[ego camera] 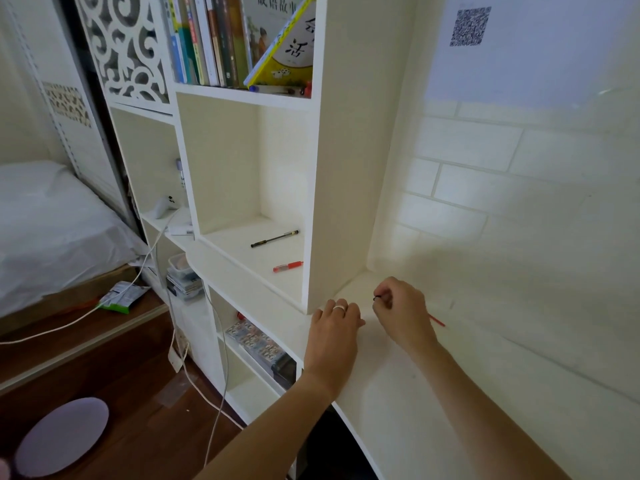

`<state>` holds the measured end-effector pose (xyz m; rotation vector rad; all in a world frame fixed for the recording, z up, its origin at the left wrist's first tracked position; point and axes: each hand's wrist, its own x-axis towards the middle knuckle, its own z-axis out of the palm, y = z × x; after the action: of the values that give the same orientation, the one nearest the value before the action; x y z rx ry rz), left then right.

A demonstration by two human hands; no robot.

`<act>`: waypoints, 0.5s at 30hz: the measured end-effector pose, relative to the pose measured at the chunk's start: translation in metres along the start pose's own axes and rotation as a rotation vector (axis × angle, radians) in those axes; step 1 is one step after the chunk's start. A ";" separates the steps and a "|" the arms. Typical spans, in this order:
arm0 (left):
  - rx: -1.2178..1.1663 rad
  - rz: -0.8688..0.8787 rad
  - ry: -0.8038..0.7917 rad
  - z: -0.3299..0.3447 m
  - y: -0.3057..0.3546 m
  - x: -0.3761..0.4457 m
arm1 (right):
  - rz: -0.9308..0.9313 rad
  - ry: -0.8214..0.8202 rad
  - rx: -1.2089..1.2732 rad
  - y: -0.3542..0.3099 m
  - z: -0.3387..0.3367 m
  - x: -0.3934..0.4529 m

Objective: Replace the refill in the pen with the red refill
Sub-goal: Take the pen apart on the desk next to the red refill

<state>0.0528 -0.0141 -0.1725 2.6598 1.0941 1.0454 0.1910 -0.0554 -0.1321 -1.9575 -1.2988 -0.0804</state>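
The right hand pinches a thin red refill near the white desk back corner, the left hand rests curled beside it (holding something, I cannot tell), so the swap looks unfinished.

The desk is smooth, matt cream board; the shelf unit at ten o'clock has the same painted-looking finish; the wall at one o'clock shows a brick-patterned, faintly sheened surface; the floor at eight o'clock is dark, glossy wood; the bed cover at nine o'clock is soft white cloth; a shiny metal-looking ring sits on the left hand; the black pen and red pen look plastic.
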 end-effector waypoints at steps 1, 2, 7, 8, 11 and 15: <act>0.003 0.004 -0.010 0.000 0.000 0.000 | -0.001 -0.070 -0.050 -0.001 0.003 0.009; 0.006 0.005 -0.023 0.000 0.000 0.000 | -0.001 -0.121 -0.090 -0.002 0.005 0.017; -0.014 -0.023 -0.043 0.002 -0.001 0.000 | 0.061 -0.231 -0.176 -0.001 0.019 0.043; -0.018 -0.026 -0.043 0.003 -0.002 0.000 | 0.080 -0.255 -0.169 0.000 0.021 0.046; -0.023 -0.027 -0.048 0.005 -0.004 0.001 | 0.141 -0.302 -0.114 0.006 0.026 0.050; -0.027 -0.017 -0.058 0.006 -0.004 0.002 | 0.202 -0.329 -0.017 0.013 0.025 0.049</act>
<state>0.0550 -0.0087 -0.1778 2.6381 1.0817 0.9661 0.2164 -0.0045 -0.1354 -2.1690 -1.2958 0.3437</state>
